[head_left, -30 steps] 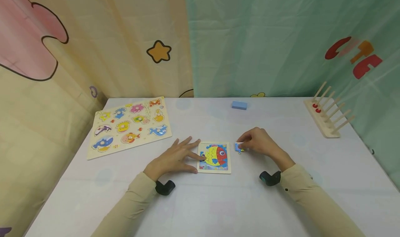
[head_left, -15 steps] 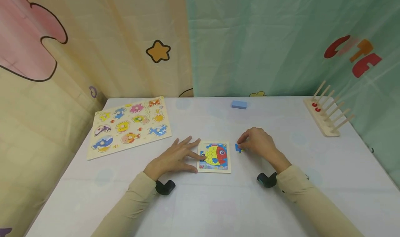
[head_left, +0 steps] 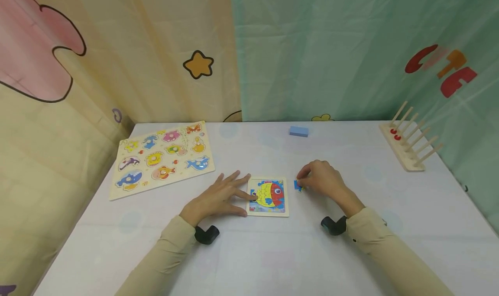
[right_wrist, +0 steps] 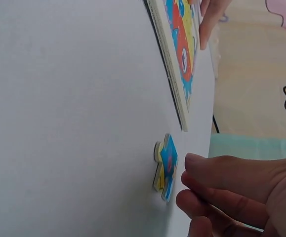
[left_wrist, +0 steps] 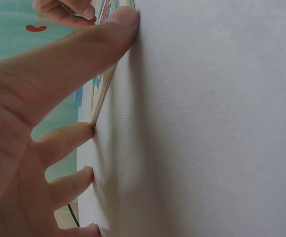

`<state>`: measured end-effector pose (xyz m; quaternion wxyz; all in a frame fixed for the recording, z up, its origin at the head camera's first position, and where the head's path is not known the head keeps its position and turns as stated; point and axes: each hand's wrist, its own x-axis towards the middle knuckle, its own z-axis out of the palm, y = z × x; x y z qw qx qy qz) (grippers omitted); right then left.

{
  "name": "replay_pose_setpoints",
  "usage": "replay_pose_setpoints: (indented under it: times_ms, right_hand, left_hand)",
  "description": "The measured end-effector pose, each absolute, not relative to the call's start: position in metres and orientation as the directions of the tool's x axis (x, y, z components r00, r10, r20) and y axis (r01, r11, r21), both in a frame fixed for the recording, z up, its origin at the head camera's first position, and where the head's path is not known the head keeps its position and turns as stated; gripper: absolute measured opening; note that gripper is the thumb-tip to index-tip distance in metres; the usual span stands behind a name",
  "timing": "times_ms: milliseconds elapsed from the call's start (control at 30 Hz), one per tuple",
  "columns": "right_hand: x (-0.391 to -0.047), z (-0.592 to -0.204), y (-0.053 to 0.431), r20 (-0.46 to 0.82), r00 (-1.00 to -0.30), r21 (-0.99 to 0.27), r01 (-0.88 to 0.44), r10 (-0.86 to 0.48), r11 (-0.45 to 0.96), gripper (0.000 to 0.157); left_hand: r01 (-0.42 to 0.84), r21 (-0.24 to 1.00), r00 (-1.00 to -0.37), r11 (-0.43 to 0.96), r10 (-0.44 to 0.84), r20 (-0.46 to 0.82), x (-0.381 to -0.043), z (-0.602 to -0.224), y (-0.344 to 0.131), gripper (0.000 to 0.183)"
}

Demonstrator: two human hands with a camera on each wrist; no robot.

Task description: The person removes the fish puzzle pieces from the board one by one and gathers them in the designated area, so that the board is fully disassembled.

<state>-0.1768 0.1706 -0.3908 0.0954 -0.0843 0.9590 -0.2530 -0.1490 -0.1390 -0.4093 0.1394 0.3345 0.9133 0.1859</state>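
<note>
A fish jigsaw puzzle [head_left: 271, 195] in a square wooden frame lies on the white table, its yellow body and red head facing up. My left hand [head_left: 219, 199] spreads its fingers at the frame's left side. Its index fingertip rests over the fish's tail, and in the left wrist view the thumb [left_wrist: 83, 61] is at the frame's edge. Just right of the frame lies a loose blue and yellow puzzle piece [right_wrist: 167, 165]. My right hand [head_left: 321, 179] hovers close over it, fingers loosely bent; a narrow gap shows between fingertips and piece in the right wrist view.
A big peg puzzle board [head_left: 163, 159] with sea animals lies at the back left. A blue block [head_left: 298, 131] sits near the back edge. At the back right stands a wooden peg rack [head_left: 405, 148] with two red beads. Printed curtains hang behind the table.
The loose piece has turned slightly and shifted a little toward me under the right hand. My right forearm has moved slightly inward, while the left hand stays in place on the puzzle.
</note>
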Motion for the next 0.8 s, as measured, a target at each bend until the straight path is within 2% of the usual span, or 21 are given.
replay_pose_setpoints:
  times_ms: [167, 333, 567, 800]
  right_hand:
    - [-0.177, -0.389, 0.158, -0.109, -0.971, -0.511, -0.131, -0.215, 0.850, 0.017]
    - [-0.181, -0.391, 0.138, -0.101, -0.956, -0.574, -0.171, -0.276, 0.801, 0.015]
    - [-0.185, -0.399, 0.112, -0.099, -0.892, -0.633, -0.286, -0.442, 0.720, 0.017]
    - [-0.183, -0.402, 0.101, -0.121, -0.834, -0.601, -0.370, -0.538, 0.708, 0.029]
  left_hand:
    - [0.552, 0.434, -0.740, 0.712, 0.658, -0.138, -0.149, -0.409, -0.139, 0.051]
    - [0.545, 0.444, -0.743, 0.711, 0.655, -0.137, -0.150, -0.408, -0.139, 0.050]
    - [0.549, 0.451, -0.741, 0.704, 0.660, -0.127, -0.150, -0.409, -0.139, 0.049]
    - [0.559, 0.447, -0.736, 0.699, 0.666, -0.121, -0.151, -0.410, -0.139, 0.049]
